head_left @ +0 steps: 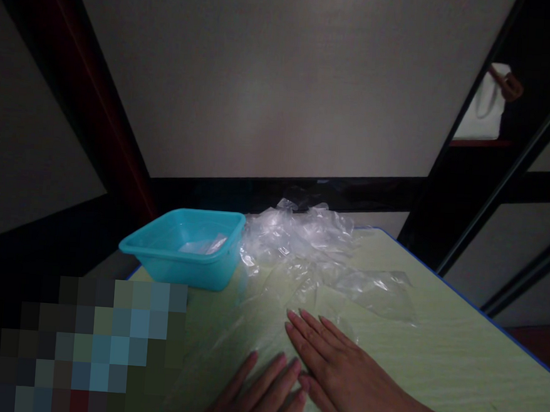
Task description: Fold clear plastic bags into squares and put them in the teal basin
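Observation:
My left hand (262,393) and my right hand (338,373) lie flat side by side on a clear plastic sheet (268,300) spread over the pale green table (456,369). All fingers are stretched out and pressed on the plastic, and neither hand grips anything. The right fingertips point up and left, slightly over the left hand's fingertips. A loose heap of clear plastic bags (301,233) lies just beyond the hands at the table's far edge.
A turquoise plastic tub (182,253) with a piece of clear plastic inside stands at the table's far left corner. The table has a blue rim. A grey wall panel with dark frames rises behind. The lower left of the picture is pixelated.

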`<control>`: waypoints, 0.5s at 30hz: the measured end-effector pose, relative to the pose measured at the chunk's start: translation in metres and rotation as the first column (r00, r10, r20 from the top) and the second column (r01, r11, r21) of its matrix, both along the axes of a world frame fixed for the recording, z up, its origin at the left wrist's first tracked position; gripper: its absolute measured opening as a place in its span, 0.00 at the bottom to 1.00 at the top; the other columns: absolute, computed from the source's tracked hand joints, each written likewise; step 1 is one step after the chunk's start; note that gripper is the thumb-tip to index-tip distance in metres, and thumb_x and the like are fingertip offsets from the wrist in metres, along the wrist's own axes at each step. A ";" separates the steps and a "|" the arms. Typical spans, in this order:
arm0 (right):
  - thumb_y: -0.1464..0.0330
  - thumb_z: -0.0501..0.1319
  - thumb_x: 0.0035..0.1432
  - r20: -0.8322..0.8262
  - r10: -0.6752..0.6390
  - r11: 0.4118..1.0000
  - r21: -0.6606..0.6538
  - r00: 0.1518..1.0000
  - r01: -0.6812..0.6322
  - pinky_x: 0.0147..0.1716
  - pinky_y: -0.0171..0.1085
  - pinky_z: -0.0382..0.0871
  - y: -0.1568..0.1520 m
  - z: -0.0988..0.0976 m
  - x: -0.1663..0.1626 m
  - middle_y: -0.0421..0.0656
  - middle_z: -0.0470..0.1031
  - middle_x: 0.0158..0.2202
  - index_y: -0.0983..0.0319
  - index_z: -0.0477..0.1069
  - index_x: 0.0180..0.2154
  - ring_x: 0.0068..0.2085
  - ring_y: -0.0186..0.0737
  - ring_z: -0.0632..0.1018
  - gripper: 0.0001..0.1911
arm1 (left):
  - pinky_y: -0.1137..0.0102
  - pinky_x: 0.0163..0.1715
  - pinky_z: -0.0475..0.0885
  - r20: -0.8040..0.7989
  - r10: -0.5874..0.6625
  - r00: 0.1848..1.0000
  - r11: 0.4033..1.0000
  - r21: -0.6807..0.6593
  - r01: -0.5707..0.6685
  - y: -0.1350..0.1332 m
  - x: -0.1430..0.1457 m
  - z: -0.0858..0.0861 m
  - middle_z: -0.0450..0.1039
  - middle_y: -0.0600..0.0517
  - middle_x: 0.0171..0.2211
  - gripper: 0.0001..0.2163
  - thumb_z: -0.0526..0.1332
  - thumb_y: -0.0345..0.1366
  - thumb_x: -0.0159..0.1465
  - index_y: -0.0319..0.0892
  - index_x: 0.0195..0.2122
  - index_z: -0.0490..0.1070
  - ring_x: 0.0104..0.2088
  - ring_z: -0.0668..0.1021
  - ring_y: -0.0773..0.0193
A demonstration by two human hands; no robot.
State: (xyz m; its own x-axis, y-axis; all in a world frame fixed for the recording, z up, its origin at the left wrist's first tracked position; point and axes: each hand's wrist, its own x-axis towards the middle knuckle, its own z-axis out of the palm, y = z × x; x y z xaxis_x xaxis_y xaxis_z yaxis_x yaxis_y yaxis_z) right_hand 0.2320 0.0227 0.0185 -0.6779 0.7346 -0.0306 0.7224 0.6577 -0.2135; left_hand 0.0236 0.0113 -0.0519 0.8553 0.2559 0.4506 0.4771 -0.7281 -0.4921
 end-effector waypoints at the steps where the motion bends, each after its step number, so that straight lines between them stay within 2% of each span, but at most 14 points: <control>1: 0.64 0.45 0.66 0.016 0.003 1.000 -0.011 1.000 -0.003 0.59 0.48 0.54 0.000 0.001 0.000 0.49 0.46 0.63 0.69 0.50 0.62 0.63 0.48 0.53 0.26 | 0.71 0.52 0.69 0.083 0.001 0.997 0.999 0.050 -0.006 0.000 0.001 -0.002 0.74 0.59 0.50 0.14 0.46 0.35 0.70 0.49 0.46 0.70 0.51 0.73 0.68; 4: 0.64 0.44 0.66 0.064 0.011 0.999 -0.031 0.998 -0.009 0.60 0.49 0.52 0.000 0.002 -0.001 0.49 0.45 0.64 0.69 0.50 0.62 0.64 0.49 0.51 0.26 | 0.70 0.52 0.69 0.129 0.017 0.992 0.997 0.074 -0.026 0.001 0.003 -0.007 0.74 0.61 0.48 0.16 0.43 0.33 0.70 0.51 0.46 0.71 0.51 0.73 0.68; 9: 0.64 0.43 0.67 0.026 -0.001 1.000 0.026 1.000 0.000 0.61 0.47 0.49 0.001 0.001 -0.003 0.45 0.45 0.65 0.66 0.49 0.63 0.64 0.45 0.51 0.25 | 0.69 0.43 0.75 -0.081 0.015 0.997 0.998 0.066 -0.009 0.000 -0.005 -0.001 0.70 0.59 0.53 0.16 0.43 0.35 0.71 0.50 0.53 0.67 0.55 0.69 0.65; 15: 0.66 0.44 0.66 -0.013 0.006 1.000 -0.005 1.000 -0.006 0.61 0.46 0.52 0.003 0.002 -0.001 0.45 0.46 0.65 0.67 0.48 0.63 0.64 0.44 0.53 0.26 | 0.70 0.44 0.76 -0.119 -0.018 0.993 0.999 0.027 0.021 -0.003 -0.001 0.004 0.68 0.60 0.55 0.16 0.43 0.36 0.71 0.51 0.55 0.64 0.57 0.68 0.67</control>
